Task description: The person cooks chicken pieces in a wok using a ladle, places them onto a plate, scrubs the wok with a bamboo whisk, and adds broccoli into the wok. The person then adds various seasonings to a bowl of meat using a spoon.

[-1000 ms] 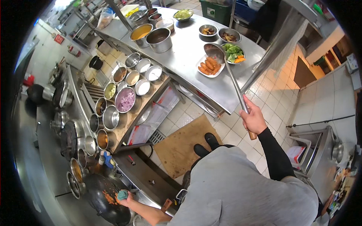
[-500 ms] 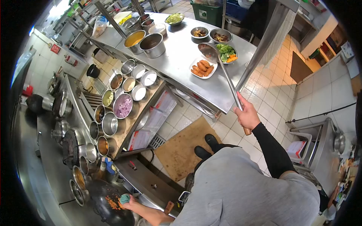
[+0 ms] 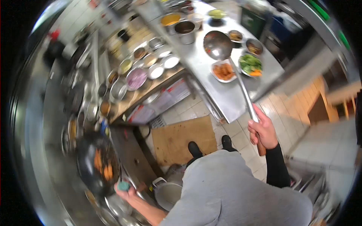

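My right hand [image 3: 265, 130] is closed round the handle of a long ladle [image 3: 218, 44]. The ladle's bowl is raised over the steel table, near a white plate of browned fried pieces [image 3: 223, 71] and a bowl of green leaves with orange slices [image 3: 250, 63]. At lower left my left hand [image 3: 130, 194] is closed on a folded green cloth [image 3: 123, 186] at the near edge of a black wok [image 3: 86, 162]. Whether the cloth wraps a wok handle is hidden. Orange-brown food [image 3: 102, 165] lies in the wok.
Several metal ingredient pots, one with chopped purple onion [image 3: 136, 78], crowd the shelf. A tall steel pot [image 3: 185, 33] stands on the steel table [image 3: 235, 107]. A large pot [image 3: 168, 194] stands by my left side. A brown mat [image 3: 177, 132] covers the floor.
The view has turned and blurred. The ladle's bowl is higher, no longer beside the leafy bowl. The wok's food has shifted, and the wok looks tilted differently. Both hands keep their hold.
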Motion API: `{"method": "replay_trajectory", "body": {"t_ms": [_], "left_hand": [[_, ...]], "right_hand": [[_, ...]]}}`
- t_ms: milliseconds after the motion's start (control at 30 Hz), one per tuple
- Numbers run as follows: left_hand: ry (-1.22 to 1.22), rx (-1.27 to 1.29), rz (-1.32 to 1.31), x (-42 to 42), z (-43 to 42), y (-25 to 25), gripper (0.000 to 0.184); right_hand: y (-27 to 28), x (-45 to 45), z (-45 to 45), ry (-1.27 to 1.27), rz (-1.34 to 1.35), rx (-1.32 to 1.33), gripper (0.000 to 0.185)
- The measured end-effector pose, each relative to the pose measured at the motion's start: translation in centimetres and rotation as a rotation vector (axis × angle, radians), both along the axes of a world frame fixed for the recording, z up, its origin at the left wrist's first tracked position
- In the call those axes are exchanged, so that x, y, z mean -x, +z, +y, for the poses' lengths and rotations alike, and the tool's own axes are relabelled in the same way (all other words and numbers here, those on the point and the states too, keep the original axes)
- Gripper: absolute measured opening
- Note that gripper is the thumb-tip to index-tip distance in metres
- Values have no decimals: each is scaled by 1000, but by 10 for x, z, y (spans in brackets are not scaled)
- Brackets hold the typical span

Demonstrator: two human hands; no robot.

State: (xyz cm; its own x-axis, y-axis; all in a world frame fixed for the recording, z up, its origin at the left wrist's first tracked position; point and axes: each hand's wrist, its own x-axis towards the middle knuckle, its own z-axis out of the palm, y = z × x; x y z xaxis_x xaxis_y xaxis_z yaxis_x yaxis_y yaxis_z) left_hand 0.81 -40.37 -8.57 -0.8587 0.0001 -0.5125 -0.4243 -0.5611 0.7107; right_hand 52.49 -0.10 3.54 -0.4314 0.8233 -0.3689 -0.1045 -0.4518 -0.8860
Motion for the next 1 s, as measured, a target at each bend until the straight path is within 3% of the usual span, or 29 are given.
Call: {"method": "replay_trajectory", "body": {"t_ms": [33,67,100,133,167,267,367,433,633,767,1000], "left_hand": [[-61,-4,33,-39,15,15,14],[-323,-122,-109,-65,4,15,14],[-307,-210,111,-103,21,21,12],[-180,-144,79,-139,40,35,12],[-289,-80,58,-158,34,29,13],[-272,-117,-6,-233,70,42,8],[-309,-172,-144,-295,106,62,13],[-354,-159,-180,-317,110,45,14],[-525,-133,-275,-333,106,9,8],[-569,-136,-237,-327,108,7,7],[-674,-100,-305,-297,106,-17,7]], "right_hand": [[11,1,5,4,-11,2,70],[15,-3,11,67,-19,-23,70],[17,-7,19,137,-19,-51,69],[20,-8,21,178,-17,-77,70],[24,-11,24,227,-2,-67,71],[27,-21,31,386,67,34,74],[42,-21,40,651,-45,56,71],[47,-14,45,803,-176,-6,69],[32,28,51,1156,-472,-218,64],[12,40,43,1189,-505,-249,64],[-2,20,4,1124,-376,329,67]]}}
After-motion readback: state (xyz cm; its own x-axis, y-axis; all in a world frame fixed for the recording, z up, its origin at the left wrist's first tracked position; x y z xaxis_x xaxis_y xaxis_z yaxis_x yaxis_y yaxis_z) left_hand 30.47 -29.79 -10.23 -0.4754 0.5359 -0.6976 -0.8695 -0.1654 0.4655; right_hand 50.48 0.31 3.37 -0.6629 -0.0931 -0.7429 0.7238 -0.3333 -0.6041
